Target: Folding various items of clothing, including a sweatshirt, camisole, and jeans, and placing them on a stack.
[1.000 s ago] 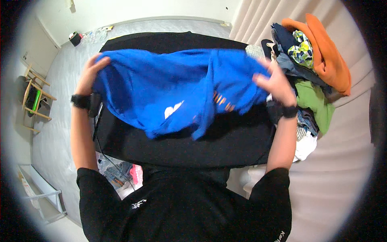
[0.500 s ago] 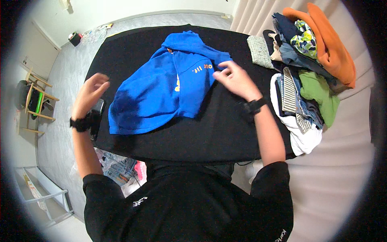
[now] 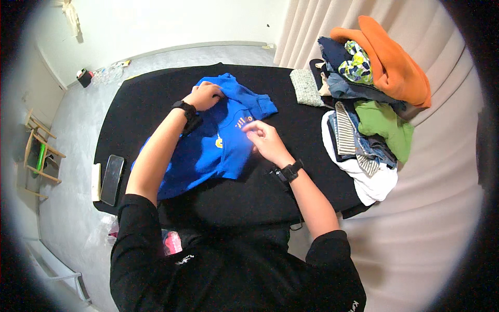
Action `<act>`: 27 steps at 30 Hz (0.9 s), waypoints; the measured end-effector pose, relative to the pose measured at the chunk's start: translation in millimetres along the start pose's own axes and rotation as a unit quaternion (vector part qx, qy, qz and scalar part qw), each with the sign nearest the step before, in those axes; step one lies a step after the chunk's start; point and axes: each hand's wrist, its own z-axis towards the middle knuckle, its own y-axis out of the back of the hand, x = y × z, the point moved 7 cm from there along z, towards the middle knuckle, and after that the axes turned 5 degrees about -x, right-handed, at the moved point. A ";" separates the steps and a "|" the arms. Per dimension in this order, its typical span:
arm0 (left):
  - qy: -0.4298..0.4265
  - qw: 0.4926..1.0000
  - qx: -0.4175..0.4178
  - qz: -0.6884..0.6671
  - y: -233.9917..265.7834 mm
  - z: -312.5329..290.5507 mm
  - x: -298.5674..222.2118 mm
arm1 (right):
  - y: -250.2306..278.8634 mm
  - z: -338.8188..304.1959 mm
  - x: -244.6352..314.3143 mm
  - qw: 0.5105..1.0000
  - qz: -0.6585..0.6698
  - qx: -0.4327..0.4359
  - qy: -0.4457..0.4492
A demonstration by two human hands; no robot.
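Note:
A blue sweatshirt (image 3: 200,161) with yellow print lies spread on the black-covered table (image 3: 140,99), partly rumpled. My left hand (image 3: 205,96) reaches across its left part, fingers bent and closed on the fabric near the far end. Part of the garment is hidden under that forearm. Over the right side of the sweatshirt, beside the lettering, hovers my right hand (image 3: 267,143). Its fingers point left, loosely bent and apart, slightly smeared by motion, and no cloth shows between them. Both wrists wear black bands.
Along the table's right side lie piled clothes, among them an orange garment (image 3: 400,67), a green one (image 3: 384,125) and a white one (image 3: 377,184). A folded grey-white textile (image 3: 306,87) sits beside them. A phone (image 3: 113,179) rests at the left edge. Wooden chair (image 3: 39,156) stands on the floor left.
My left hand has moved right and away from me, from beside the sweatshirt onto its far part. My right hand has come nearer and left. The whole view has shifted.

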 end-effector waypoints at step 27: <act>0.406 0.884 -0.211 -0.098 54.9 -141.8 249.0 | 0.7 -6.8 38.3 0.992 0.072 0.092 -0.036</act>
